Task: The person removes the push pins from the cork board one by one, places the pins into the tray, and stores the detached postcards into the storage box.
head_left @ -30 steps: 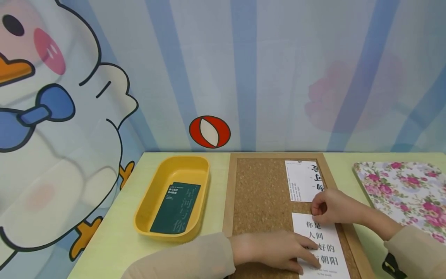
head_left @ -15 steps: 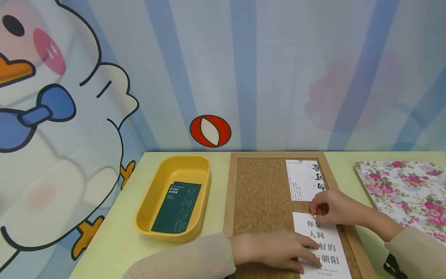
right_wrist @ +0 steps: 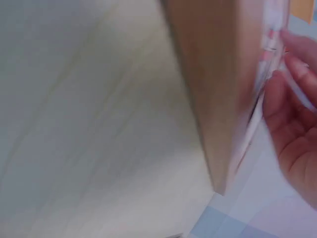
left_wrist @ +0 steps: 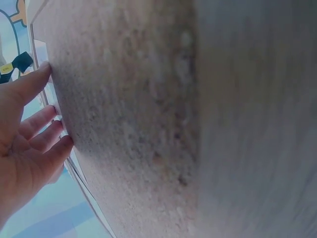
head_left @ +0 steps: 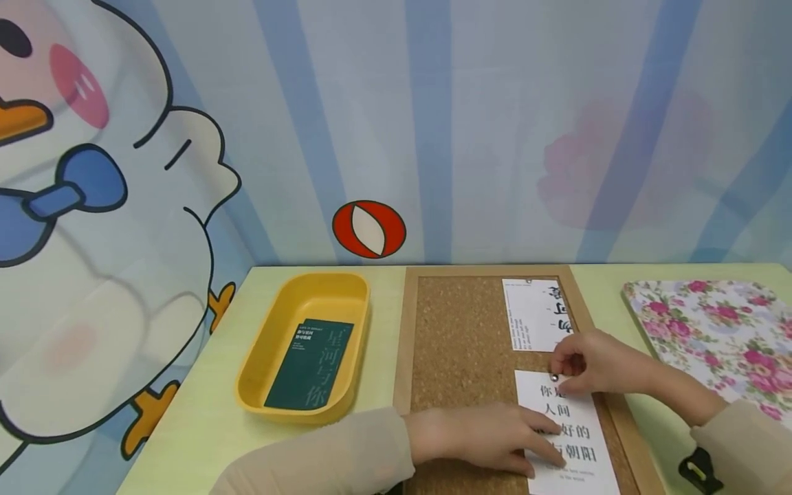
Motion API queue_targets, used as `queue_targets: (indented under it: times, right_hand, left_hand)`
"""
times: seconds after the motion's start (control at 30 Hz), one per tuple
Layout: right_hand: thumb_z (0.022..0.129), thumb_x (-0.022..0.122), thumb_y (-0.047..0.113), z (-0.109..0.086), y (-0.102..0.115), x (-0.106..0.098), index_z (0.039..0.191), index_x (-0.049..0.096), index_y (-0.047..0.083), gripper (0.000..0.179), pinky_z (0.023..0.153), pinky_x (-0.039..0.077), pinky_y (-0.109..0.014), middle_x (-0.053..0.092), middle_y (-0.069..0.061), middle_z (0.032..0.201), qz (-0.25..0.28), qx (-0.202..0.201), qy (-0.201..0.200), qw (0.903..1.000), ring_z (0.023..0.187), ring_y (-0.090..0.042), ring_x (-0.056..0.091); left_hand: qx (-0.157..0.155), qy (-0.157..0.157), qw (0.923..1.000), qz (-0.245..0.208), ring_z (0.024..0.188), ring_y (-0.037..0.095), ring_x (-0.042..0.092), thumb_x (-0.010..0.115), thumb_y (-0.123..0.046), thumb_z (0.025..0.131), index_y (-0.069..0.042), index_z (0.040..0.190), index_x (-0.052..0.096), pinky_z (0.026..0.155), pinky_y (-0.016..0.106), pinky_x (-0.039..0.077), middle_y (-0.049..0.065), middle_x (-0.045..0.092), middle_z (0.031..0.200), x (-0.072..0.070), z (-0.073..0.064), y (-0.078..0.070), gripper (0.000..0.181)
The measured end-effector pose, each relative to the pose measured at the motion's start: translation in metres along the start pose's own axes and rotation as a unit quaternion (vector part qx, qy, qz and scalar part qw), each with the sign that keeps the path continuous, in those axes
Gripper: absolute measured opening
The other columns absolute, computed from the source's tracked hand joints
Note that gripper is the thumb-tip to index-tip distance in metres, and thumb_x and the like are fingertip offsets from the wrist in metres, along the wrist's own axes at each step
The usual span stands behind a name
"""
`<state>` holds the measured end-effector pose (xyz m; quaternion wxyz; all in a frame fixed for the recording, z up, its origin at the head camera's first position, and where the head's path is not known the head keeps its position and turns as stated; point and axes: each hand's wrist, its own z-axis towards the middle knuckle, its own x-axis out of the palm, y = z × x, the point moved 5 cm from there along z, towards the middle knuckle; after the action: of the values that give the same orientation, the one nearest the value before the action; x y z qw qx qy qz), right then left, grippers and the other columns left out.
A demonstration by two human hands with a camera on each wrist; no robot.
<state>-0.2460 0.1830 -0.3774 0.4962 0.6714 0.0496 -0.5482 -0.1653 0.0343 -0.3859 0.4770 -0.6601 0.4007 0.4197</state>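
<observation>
A printed duck (head_left: 105, 295) fills the left of the frame, and beside it on the table (head_left: 386, 309) stands a yellow tray (head_left: 328, 292) with green cards (head_left: 309, 368) lying in it. Towards bottom centre the left hand (head_left: 482, 436) reaches over the framed corkboard (head_left: 458, 330); its grip is loose, fingers extended, the tips resting on the lower white card (head_left: 581, 433). That card lies on the board at lower right, its long axis running top to bottom and leaning right towards the frame's bottom edge, which cuts it off. Just inside its top edge is a silver pin (head_left: 554, 377), to the lower left of the right hand (head_left: 590, 361) and right at that hand's thumb and forefinger, so the right hand is the nearer. Its fingers are curled, but I cannot tell whether the grip pinches the pin or merely touches it. At far right lies a flowered board (head_left: 711, 337). As for writing, the faint large characters on the green card end in 与你; on the upper white card (head_left: 535, 316) the big characters are turned sideways, 可 being the clearest; the lower card shows 你是, 人间, 好的 and 朝阳, partly covered by fingers, with "in the world" in small print below.
</observation>
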Motion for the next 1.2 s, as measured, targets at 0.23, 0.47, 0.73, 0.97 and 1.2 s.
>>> queue_targets:
  times: [0.23,0.47,0.73,0.97,1.2]
  right_hand:
    - [0.075,0.077,0.021,0.000,-0.001,0.002,0.070,0.059,0.016,0.020,0.047,0.036,-0.018,0.047,0.014,0.061,-0.013,0.040,0.011,0.9990,0.054,0.002,0.040]
    - [0.080,0.074,0.026,0.005,-0.002,0.009,0.070,0.057,0.018,0.021,0.047,0.034,-0.018,0.045,0.015,0.059,-0.017,0.043,0.012,0.9989,0.052,0.002,0.039]
    - [0.084,0.070,0.020,0.006,0.003,0.006,0.074,0.060,0.019,0.013,0.051,0.038,-0.018,0.049,0.017,0.067,-0.060,-0.020,0.013,0.9979,0.058,0.003,0.041]
    - [0.084,0.067,0.008,0.004,0.010,0.008,0.079,0.062,0.019,0.013,0.055,0.041,-0.017,0.053,0.017,0.075,-0.109,-0.103,0.001,0.9887,0.064,0.005,0.043]
    - [0.083,0.066,0.003,0.003,0.011,0.010,0.083,0.063,0.018,0.016,0.057,0.044,-0.019,0.055,0.015,0.078,-0.119,-0.108,-0.005,0.9870,0.067,0.004,0.046]
  left_hand:
    - [-0.001,0.005,1.0000,0.002,0.128,0.001,0.035,0.059,-0.025,0.092,-0.021,0.131,0.056,0.099,0.008,0.023,0.002,0.041,0.143,0.000,0.000,-0.001,0.039]
    - [0.000,0.002,1.0000,0.002,0.128,0.001,0.033,0.059,-0.025,0.092,-0.021,0.131,0.056,0.100,0.008,0.023,0.001,0.042,0.142,0.003,0.000,-0.001,0.039]
    - [0.005,-0.004,1.0000,-0.003,0.128,0.002,0.034,0.058,-0.025,0.092,-0.021,0.130,0.056,0.099,0.008,0.024,0.001,0.042,0.142,0.000,0.000,0.000,0.038]
    - [0.004,-0.001,1.0000,-0.006,0.129,0.002,0.033,0.058,-0.025,0.093,-0.021,0.131,0.056,0.099,0.008,0.024,0.001,0.041,0.142,0.000,0.001,0.001,0.039]
    - [0.005,-0.003,1.0000,0.000,0.129,0.002,0.034,0.058,-0.026,0.093,-0.021,0.131,0.056,0.100,0.008,0.024,0.001,0.042,0.142,0.000,0.000,0.001,0.039]
